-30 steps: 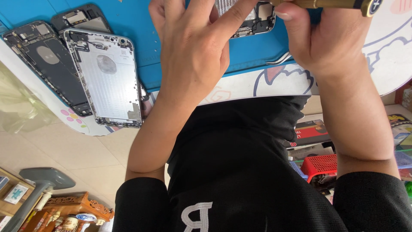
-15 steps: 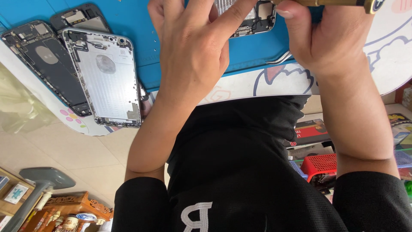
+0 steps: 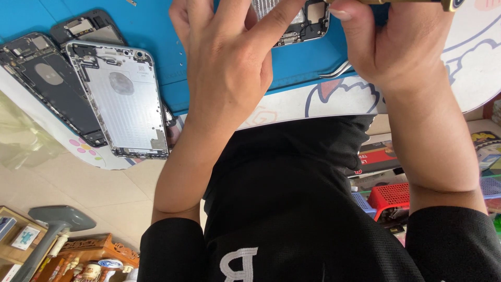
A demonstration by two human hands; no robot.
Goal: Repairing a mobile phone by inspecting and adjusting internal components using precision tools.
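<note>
My left hand (image 3: 224, 68) lies over the blue mat (image 3: 156, 31), its fingertips holding an opened phone body (image 3: 300, 23) at the top edge of the view. Most of that phone is hidden by the fingers. My right hand (image 3: 396, 47) pinches a thin gold-coloured tool (image 3: 412, 2) right beside the phone. Only a strip of the tool shows at the frame's top. A pair of metal tweezers (image 3: 336, 70) rests on the mat between my two hands.
Left on the mat lie a silver phone housing (image 3: 122, 99), a dark housing (image 3: 49, 83) and a third dark one (image 3: 88, 28). The white table edge (image 3: 334, 99) carries cartoon drawings. A red basket (image 3: 394, 196) and a grey stool (image 3: 57, 222) stand on the floor.
</note>
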